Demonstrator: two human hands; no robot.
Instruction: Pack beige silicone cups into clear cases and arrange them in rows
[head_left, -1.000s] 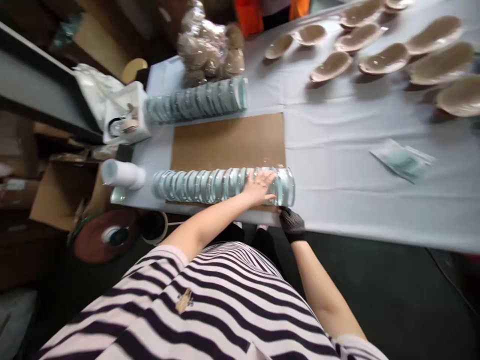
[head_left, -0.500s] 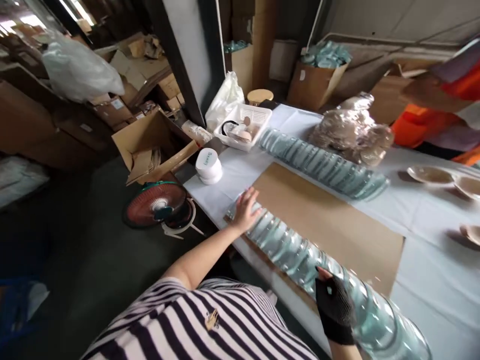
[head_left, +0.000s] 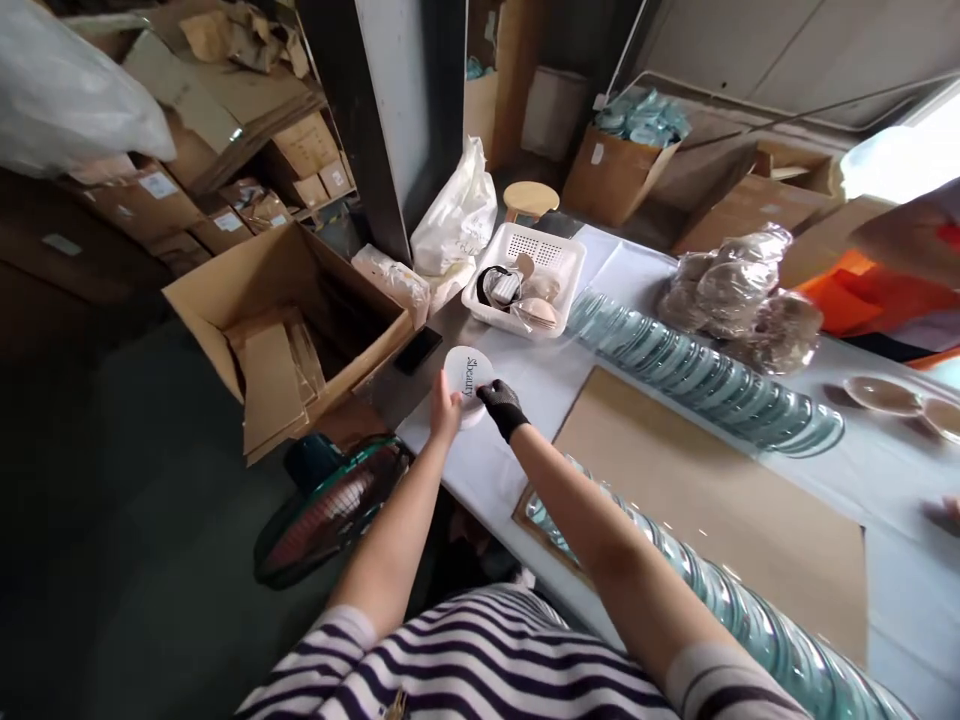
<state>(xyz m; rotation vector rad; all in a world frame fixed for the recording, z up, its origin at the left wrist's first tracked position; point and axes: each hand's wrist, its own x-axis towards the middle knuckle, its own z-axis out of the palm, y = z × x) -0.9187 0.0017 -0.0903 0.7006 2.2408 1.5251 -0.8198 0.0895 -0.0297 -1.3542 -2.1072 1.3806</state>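
Note:
At the table's left corner, my bare left hand (head_left: 445, 408) is wrapped round the left side of a stack of white round discs (head_left: 460, 372) with dark lettering on top. My right hand (head_left: 501, 404), in a black fingerless glove, pinches the right edge of the same stack. Under my right forearm a long row of overlapping clear, curved pieces (head_left: 709, 570) lies along the near edge of a brown cardboard sheet (head_left: 675, 455). A second such row (head_left: 697, 370) lies beyond the sheet.
Behind the discs stands a white basket (head_left: 574, 275) with small items. An open carton (head_left: 202, 290) and a fan (head_left: 337, 510) are at left. Wrapped bundles (head_left: 739, 290) and shallow dishes (head_left: 885, 393) lie on the right, near another person in orange (head_left: 855, 290).
Both hands have left the near row of clear pieces and moved to the stack of white discs, which they now hold. The view has turned somewhat left.

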